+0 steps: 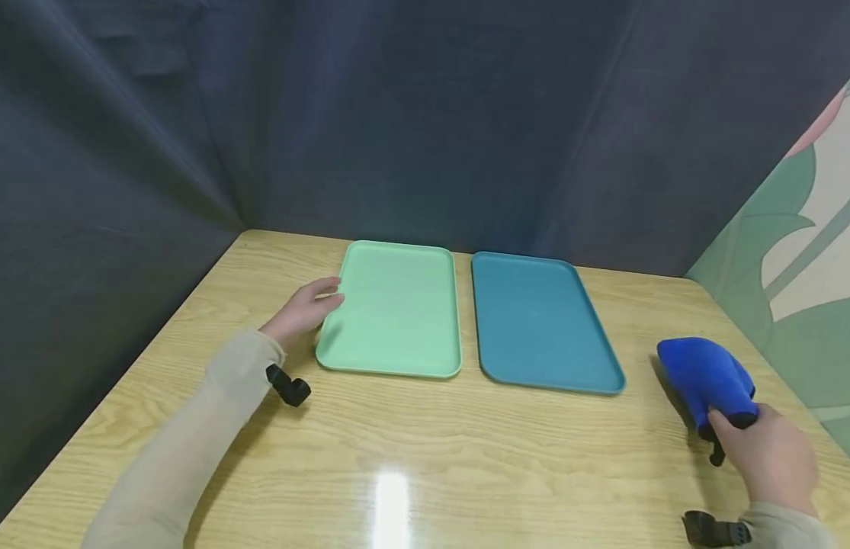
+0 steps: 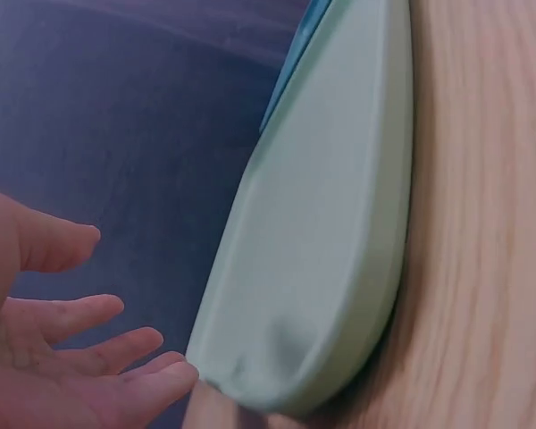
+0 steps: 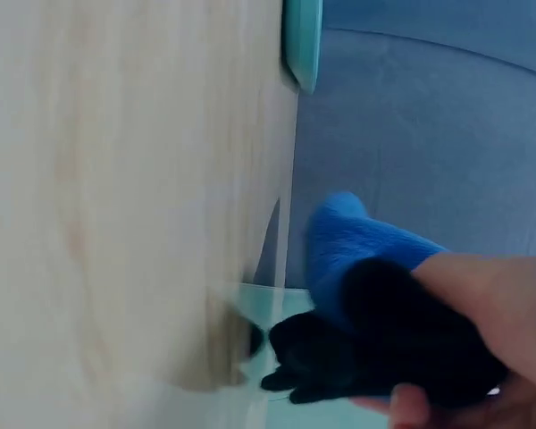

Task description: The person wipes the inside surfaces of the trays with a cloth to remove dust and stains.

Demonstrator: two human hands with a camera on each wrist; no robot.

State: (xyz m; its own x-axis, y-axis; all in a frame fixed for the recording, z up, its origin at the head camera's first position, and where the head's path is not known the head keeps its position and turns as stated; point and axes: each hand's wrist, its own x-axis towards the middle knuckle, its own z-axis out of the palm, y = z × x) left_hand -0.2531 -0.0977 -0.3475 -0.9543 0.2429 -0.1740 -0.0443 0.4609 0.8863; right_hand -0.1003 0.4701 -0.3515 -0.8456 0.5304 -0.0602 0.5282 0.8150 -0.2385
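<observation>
My right hand (image 1: pixel 774 454) grips a blue plush toy (image 1: pixel 706 377) by its black parts, at the right side of the table. In the right wrist view, the toy's black limbs (image 3: pixel 375 344) lie between thumb and fingers, and its exact kind is hard to tell. My left hand (image 1: pixel 304 311) is at the left rim of a light green tray (image 1: pixel 400 313), its fingers loosely extended and holding nothing. In the left wrist view, the fingertips (image 2: pixel 174 375) are close to the tray's edge; whether they touch it I cannot tell.
A blue tray (image 1: pixel 541 324) lies to the right of the green one, with a narrow gap between them. Both sit on a wooden table (image 1: pixel 521 465) near its back edge. Dark cloth (image 1: pixel 425 130) hangs behind and at the left. A patterned wall (image 1: pixel 809 267) borders the right side.
</observation>
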